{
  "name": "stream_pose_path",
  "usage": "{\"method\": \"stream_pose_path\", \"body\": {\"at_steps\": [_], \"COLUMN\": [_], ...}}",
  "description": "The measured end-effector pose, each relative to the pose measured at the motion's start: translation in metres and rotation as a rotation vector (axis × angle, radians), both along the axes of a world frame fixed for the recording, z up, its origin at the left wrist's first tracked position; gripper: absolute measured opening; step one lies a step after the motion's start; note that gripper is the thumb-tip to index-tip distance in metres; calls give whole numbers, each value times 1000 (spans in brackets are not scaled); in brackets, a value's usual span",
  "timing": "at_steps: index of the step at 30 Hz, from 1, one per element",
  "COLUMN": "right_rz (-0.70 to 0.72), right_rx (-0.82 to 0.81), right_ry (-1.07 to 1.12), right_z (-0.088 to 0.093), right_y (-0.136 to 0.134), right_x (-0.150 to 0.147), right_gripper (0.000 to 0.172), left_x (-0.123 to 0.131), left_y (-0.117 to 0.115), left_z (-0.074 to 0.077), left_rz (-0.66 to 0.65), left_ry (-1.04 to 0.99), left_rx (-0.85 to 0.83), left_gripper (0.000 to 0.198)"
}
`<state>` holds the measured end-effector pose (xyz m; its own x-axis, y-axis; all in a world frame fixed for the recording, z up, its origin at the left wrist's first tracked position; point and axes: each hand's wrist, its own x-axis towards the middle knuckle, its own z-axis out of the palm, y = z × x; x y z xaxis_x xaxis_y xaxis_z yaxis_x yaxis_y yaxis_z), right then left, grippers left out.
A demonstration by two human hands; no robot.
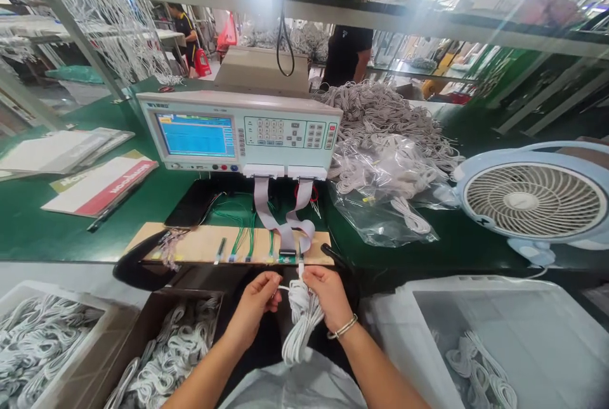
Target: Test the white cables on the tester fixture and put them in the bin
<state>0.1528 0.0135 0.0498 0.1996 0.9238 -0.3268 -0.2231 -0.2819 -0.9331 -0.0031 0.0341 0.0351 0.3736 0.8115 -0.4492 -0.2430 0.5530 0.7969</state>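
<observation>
My right hand (pixel 327 295) is closed round a coiled white cable (pixel 301 323) that hangs down between my arms; one end of the cable runs up to a connector (pixel 300 264) on the wooden test board (pixel 204 244). My left hand (pixel 257 301) pinches the cable's other end just left of the coil. Behind the board stands a cable tester (pixel 242 133) with a blue screen and a keypad, joined to the board by grey ribbon cables (pixel 285 219).
A white fan (pixel 535 200) stands at the right. A heap of white cables (pixel 380 123) and a plastic bag (pixel 380 219) lie beside the tester. Bins of coiled cables sit at lower left (pixel 42 333) and lower right (pixel 480 371). Papers (pixel 102 184) lie left. A person (pixel 349 47) stands behind.
</observation>
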Motion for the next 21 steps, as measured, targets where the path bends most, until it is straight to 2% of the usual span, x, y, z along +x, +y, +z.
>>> {"method": "stream_pose_path", "body": {"at_steps": [2, 5, 7, 8, 11, 14, 18, 21], "right_rz": [9, 88, 144, 166, 205, 227, 229, 228], "right_rx": [18, 57, 96, 114, 129, 114, 107, 98], "right_ry": [-14, -77, -127, -155, -244, -300, -294, -299], "right_z": [0, 5, 8, 10, 13, 16, 17, 16], "right_y": [-1, -6, -11, -13, -19, -22, -23, -24], "right_x": [0, 3, 5, 5, 5, 7, 10, 12], "right_gripper": [28, 30, 29, 29, 32, 34, 33, 33], "left_x": [-7, -15, -16, -14, -5, 7, 20, 28], "left_y": [-4, -11, -13, -14, -9, -2, 4, 3], "left_z": [11, 30, 37, 38, 33, 25, 20, 20], "left_rz": [-16, -168, -239, -235, -118, -2, 46, 119], "left_ry": [-25, -77, -70, -53, 5, 25, -45, -101], "left_rx": [91, 190, 252, 274, 266, 176, -18, -59], "left_gripper": [25, 32, 35, 33, 25, 24, 25, 25]}}
